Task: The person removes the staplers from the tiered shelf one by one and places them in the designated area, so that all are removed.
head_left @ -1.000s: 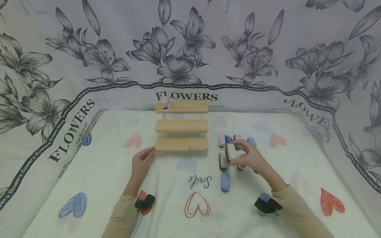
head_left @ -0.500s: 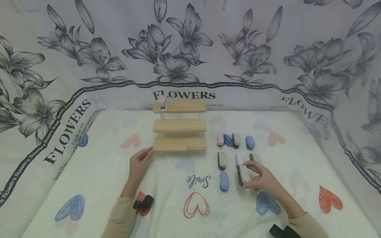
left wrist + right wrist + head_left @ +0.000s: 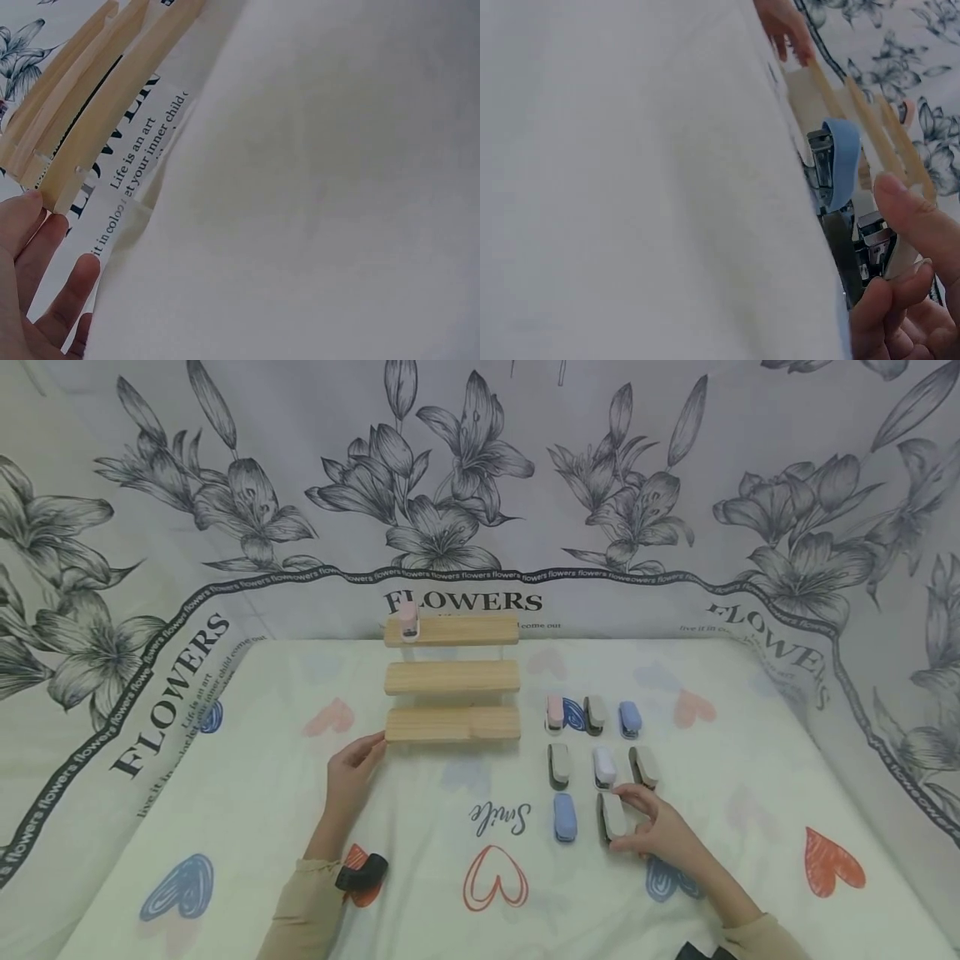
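My right hand [image 3: 663,828] pinches a grey mini stapler [image 3: 613,817] between thumb and fingertips, low at the front of a group of staplers. In the right wrist view, the thumb and fingers close on its pale top, its metal parts facing the camera. A blue stapler [image 3: 565,817] lies just left of it, and a white stapler [image 3: 604,767] is right behind. My left hand [image 3: 349,781] pinches the left front corner of a three-step wooden rack [image 3: 453,724]; the left wrist view shows thumb and forefinger at that corner. On the top step stands a pink stapler [image 3: 408,620].
Behind the white stapler lie another pink stapler [image 3: 555,712], a dark-based grey stapler [image 3: 594,714] and a blue one. More grey staplers flank the white one. A cloth with printed hearts covers the table [image 3: 247,810]; a flower-printed curtain [image 3: 285,477] rises behind the rack.
My right hand has carried the grey stapler from above the rear of the group toward the front right and down, beside the blue stapler. My left hand stays at the rack's corner.
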`<state>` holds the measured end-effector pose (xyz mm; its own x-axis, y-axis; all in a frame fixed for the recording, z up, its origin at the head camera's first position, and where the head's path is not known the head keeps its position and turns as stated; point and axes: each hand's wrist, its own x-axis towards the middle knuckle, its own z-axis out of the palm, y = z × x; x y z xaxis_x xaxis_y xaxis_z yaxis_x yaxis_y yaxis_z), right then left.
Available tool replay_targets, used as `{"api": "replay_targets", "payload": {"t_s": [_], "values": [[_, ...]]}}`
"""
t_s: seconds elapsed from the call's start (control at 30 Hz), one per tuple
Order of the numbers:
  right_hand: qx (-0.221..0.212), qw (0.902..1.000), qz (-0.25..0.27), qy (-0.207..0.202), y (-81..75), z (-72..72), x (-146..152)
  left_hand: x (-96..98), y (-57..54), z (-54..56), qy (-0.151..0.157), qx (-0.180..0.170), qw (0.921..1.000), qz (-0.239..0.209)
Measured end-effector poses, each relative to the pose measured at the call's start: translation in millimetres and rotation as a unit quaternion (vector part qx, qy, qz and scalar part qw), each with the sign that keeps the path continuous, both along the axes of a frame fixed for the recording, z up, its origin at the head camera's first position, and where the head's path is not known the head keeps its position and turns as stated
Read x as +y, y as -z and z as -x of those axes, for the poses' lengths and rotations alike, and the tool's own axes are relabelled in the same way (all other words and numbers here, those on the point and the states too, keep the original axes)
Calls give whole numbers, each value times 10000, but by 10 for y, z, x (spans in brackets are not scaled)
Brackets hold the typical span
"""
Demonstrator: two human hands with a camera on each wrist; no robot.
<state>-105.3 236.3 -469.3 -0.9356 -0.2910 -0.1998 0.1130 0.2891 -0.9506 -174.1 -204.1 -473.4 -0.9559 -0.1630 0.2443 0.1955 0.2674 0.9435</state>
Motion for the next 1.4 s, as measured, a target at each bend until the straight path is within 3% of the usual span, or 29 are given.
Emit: {"api": "replay_targets", "payload": {"t_s": [0.23,0.43,0.77,1.1,1.3,1.4], "values": [[309,9979,-573,12,56,-63,9,-63,186,81,-70,-97,9999,-13],[591,9964,-602,-85,37,-50,21,-85,276,114,-180,-41,9998,51],[-170,9974,-442,541,55,-79,-48,-84,296,124,-123,168,9995,221],[-108,9967,-513,619,68,-128,-90,-119,279,88,-180,23,9995,239],[182,9938,-1034,367,-14,-130,-67,-108,287,100,-186,-11,9996,227],[338,9901,-1335,272,-135,-107,-25,-104,282,96,-144,6,9998,166]]}}
